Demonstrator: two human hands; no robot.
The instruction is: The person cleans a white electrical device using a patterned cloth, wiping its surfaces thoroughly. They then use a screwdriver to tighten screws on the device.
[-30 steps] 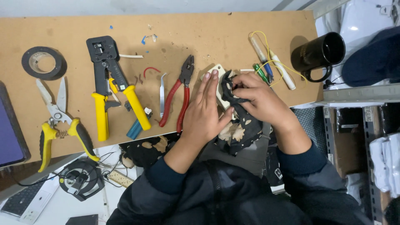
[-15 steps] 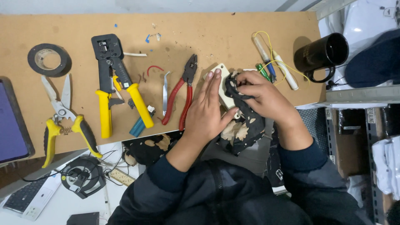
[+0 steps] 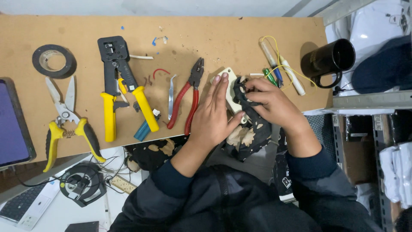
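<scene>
Since the earlier frame I see my right hand [image 3: 272,105] has shifted slightly on the worn black cloth [image 3: 253,129]; its fingers are clamped on the cloth against the cream plastic plate [image 3: 229,88] at centre frame. My left hand [image 3: 214,116] lies flat there, fingers together, just right of the red-handled pliers [image 3: 189,96], with the black mug [image 3: 328,60] at upper right.

1. You face a brown fibreboard tabletop [image 3: 240,38] that spans most of the view; its surface is scuffed and speckled.
2. Along the far edge of the tabletop you see a pale grey wall [image 3: 171,6].
3. At your right stands a grey metal shelf [image 3: 373,99], its edge level with the tabletop.
4. Below the near edge at your left lies a white floor [image 3: 64,210], strewn with dark cables [image 3: 107,161].
5. The light is even and soft; shadows on the tabletop are short.
</scene>
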